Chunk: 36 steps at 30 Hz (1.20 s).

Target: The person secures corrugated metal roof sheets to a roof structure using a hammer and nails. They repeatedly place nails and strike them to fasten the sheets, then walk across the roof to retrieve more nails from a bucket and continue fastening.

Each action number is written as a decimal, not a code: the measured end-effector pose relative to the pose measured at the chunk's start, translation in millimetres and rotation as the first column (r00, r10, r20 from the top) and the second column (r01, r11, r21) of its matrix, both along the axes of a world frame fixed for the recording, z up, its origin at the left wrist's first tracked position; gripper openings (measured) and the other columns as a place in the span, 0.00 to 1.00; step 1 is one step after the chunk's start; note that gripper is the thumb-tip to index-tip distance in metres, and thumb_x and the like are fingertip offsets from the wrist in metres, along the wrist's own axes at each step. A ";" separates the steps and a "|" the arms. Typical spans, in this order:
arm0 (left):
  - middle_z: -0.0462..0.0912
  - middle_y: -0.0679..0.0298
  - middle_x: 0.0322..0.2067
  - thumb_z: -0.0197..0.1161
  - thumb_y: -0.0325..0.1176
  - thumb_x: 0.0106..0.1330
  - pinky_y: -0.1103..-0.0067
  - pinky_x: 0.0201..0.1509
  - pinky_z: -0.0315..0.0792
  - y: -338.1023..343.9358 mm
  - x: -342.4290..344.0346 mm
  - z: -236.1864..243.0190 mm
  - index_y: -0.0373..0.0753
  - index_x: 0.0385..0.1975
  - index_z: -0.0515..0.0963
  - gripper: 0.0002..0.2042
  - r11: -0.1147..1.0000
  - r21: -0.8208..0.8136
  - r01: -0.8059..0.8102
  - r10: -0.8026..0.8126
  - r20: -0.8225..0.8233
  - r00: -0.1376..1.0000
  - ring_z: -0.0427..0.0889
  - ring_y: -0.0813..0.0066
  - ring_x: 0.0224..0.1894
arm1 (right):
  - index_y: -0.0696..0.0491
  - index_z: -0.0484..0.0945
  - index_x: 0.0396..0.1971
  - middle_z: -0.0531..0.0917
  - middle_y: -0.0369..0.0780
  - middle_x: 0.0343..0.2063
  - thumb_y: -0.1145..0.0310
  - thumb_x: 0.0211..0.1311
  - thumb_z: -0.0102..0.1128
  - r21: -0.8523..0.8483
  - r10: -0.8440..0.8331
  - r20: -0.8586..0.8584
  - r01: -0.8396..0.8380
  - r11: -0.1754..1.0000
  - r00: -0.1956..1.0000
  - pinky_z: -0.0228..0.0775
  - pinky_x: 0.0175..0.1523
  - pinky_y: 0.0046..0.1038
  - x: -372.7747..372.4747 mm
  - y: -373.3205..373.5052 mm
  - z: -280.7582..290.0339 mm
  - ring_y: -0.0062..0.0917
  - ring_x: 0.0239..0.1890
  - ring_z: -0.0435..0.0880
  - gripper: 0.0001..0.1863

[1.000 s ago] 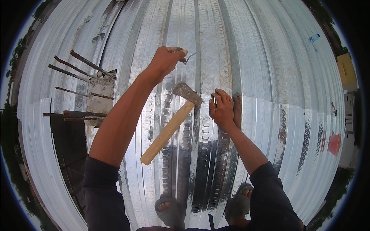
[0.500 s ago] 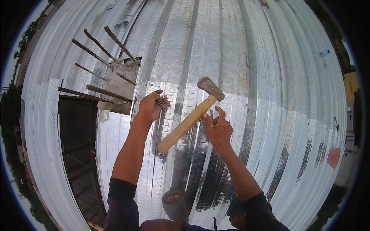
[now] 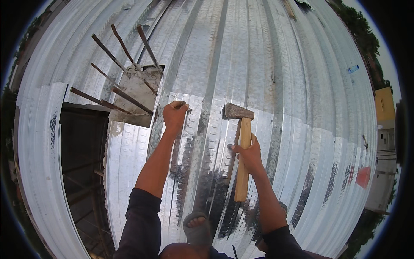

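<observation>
Mid-frame, the left hand (image 3: 174, 117) pinches a small piece (image 3: 189, 109), the right hand (image 3: 252, 156) curls its fingers round the hammer (image 3: 245, 131): readying, I'd judge, the next move calling for a firm grip

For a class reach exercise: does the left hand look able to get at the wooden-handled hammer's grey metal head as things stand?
Probably yes: only ribbed, silvery metal sheeting shows between the left hand and the grey metal head, though the hand's pinched fingers may need opening.
</observation>
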<state>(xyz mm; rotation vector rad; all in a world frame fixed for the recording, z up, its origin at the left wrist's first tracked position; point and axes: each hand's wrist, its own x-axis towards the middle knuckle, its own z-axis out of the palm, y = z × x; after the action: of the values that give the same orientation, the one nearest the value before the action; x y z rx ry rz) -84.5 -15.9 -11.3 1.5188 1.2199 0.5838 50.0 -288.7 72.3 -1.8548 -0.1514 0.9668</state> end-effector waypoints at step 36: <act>0.90 0.60 0.37 0.68 0.37 0.68 0.76 0.45 0.76 1.7 51.4 -31.6 0.37 0.52 0.85 0.16 0.982 0.188 0.018 -0.051 0.171 0.984 0.86 0.74 0.37 | 0.64 0.69 0.53 0.80 0.40 0.25 0.58 0.79 0.52 0.595 -0.259 0.748 -0.444 0.670 0.612 0.74 0.26 0.24 18.5 113.2 208.9 0.20 0.22 0.80 0.21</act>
<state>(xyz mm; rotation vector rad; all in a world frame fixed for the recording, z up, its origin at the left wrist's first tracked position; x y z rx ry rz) -33.1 -14.1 -42.9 1.6028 1.0247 0.8097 68.5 -175.5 281.3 -1.3259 -1.0711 -0.0242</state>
